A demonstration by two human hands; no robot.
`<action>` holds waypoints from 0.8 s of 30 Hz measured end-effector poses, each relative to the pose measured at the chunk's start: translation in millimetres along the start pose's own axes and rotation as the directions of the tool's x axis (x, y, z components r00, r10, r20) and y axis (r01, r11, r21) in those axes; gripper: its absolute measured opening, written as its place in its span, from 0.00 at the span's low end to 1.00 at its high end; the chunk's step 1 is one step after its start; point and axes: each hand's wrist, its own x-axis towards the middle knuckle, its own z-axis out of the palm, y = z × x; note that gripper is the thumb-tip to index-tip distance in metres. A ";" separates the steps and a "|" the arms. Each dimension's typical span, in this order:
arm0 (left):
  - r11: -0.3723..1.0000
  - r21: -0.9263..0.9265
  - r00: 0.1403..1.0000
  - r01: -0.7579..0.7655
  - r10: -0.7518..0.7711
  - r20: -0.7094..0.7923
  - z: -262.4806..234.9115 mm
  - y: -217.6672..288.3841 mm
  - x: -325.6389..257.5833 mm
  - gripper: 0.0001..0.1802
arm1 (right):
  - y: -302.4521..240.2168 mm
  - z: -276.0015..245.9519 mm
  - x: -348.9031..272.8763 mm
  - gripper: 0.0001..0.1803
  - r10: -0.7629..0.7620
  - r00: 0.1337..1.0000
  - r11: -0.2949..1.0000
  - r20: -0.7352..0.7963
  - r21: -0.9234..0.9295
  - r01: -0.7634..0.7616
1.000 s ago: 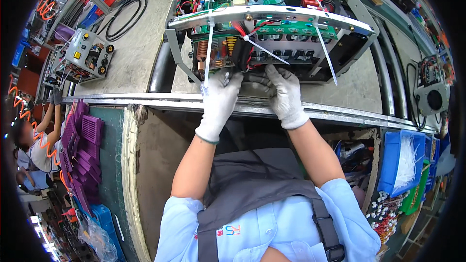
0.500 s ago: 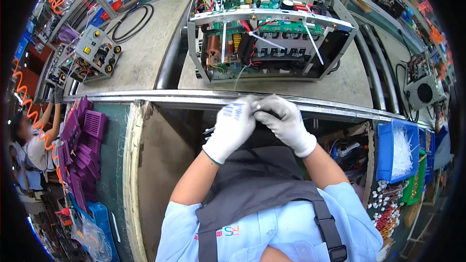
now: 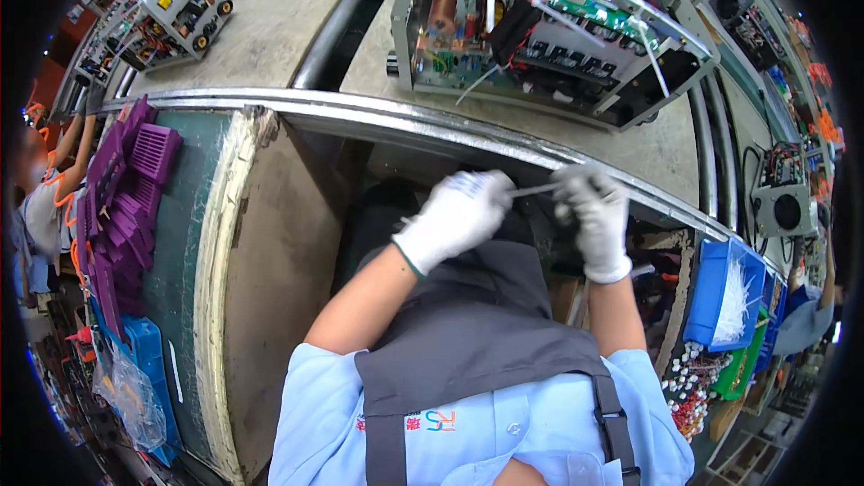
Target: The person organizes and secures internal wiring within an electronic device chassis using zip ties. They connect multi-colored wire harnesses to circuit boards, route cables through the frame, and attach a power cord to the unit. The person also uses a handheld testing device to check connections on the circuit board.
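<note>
Two hands in white gloves, the left hand [image 3: 459,211] and the right hand [image 3: 596,216], are held apart in front of the bright metal edge [image 3: 405,114] of a grey worktop [image 3: 364,72]. A thin, straight, greyish strip [image 3: 535,190] is held in the air between them, off the worktop. One end is clamped in the grip of the left hand, whose fingers are curled together; the grip of the right hand is blurred, and whether it is closed on the other end cannot be told.

Beyond the edge, an open, metal-framed electronic unit [image 3: 562,40] is set on the worktop. A copper-coloured coil [image 3: 443,9] is seen inside, and a long white plastic tie [image 3: 570,23] is angled across its side. A smaller grey-panelled machine [image 3: 175,11] with black knobs is placed farther left, and a grey machine with a round black fan opening [image 3: 781,202] is placed at the far right. Purple slotted plastic racks [image 3: 126,207] are heaped on the left side. At the right, white strips [image 3: 736,301] are contained in a blue plastic bin [image 3: 705,288].
</note>
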 end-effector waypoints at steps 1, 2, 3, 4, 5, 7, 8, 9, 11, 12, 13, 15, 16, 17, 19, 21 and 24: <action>0.990 0.140 0.990 -0.034 0.052 -0.128 -0.5 -17.6 -2.7 0.12 | 3.7 -15.7 2.1 0.08 -0.111 0.990 0.993 -0.084 0.022 0.113; 0.997 0.059 0.946 -0.047 0.063 -0.317 -7.0 -21.4 -4.8 0.14 | 2.8 -24.8 -0.2 0.09 -0.066 0.990 0.997 -0.126 -0.048 0.060; 0.996 -0.023 0.863 -0.091 0.067 -0.501 -15.6 -16.4 1.5 0.15 | -1.6 -33.6 0.4 0.09 -0.041 0.983 0.992 -0.178 -0.122 0.020; 0.991 -0.118 0.911 -0.071 0.017 -0.413 -26.6 9.4 0.5 0.17 | -9.1 -22.3 -0.3 0.09 -0.018 0.985 0.993 -0.173 -0.122 -0.003; 0.975 -0.144 0.925 -0.167 0.105 -0.364 -23.4 28.1 0.9 0.16 | -17.8 -3.8 -4.6 0.09 0.013 0.983 0.991 -0.185 -0.130 -0.037; 0.952 -0.170 0.967 -0.254 0.247 -0.061 -9.1 34.7 7.1 0.14 | -14.5 -4.7 -0.8 0.07 -0.089 0.995 0.994 -0.052 -0.069 0.085; 0.969 -0.159 0.980 -0.190 0.196 0.023 -6.1 41.6 10.9 0.11 | -11.4 -11.7 3.3 0.07 -0.137 0.990 0.984 -0.027 -0.118 0.133; 0.986 -0.049 0.986 -0.158 0.161 0.049 -1.3 41.0 13.2 0.09 | -20.8 -14.6 5.1 0.09 -0.492 0.860 0.632 0.139 -0.622 0.462; 0.961 0.030 0.962 -0.274 0.274 -0.001 11.9 45.0 22.4 0.09 | -36.7 -26.5 8.7 0.12 -0.533 0.653 0.050 0.538 -0.750 0.660; 0.939 0.137 0.949 -0.317 0.312 0.055 18.5 47.2 28.1 0.10 | -24.9 -30.7 2.0 0.11 -0.441 0.737 0.124 0.513 -0.778 0.616; 0.940 0.111 0.945 -0.322 0.312 0.098 24.9 51.3 36.0 0.10 | -24.9 -39.4 -0.1 0.11 -0.313 0.828 0.146 0.464 -0.838 0.525; 0.948 0.083 0.942 -0.309 0.293 0.163 31.9 58.2 56.0 0.11 | -33.5 -61.7 5.8 0.12 -0.048 0.932 0.159 0.359 -0.918 0.362; 0.976 0.053 0.968 -0.211 0.201 0.148 28.1 65.7 66.3 0.13 | -36.8 -79.9 8.4 0.11 -0.111 0.950 0.130 0.292 -0.943 0.305; 0.970 0.012 0.971 -0.241 0.241 -0.004 34.0 60.2 83.5 0.13 | -24.9 -102.0 13.5 0.06 -0.410 0.903 0.293 0.131 -0.918 0.266; 0.944 0.151 0.926 -0.294 0.320 -0.199 33.9 58.5 121.7 0.15 | -30.8 -126.4 24.9 0.06 -0.482 0.872 0.314 -0.083 -0.946 0.083; 0.988 0.109 0.994 -0.111 0.111 0.003 34.9 59.8 158.6 0.16 | -24.5 -136.5 37.3 0.07 -0.515 0.855 0.209 -0.063 -0.977 0.054; 0.988 0.153 0.996 -0.005 -0.009 0.090 51.2 61.1 187.5 0.18 | -27.3 -119.3 47.6 0.09 -0.416 0.906 0.112 -0.073 -0.993 -0.029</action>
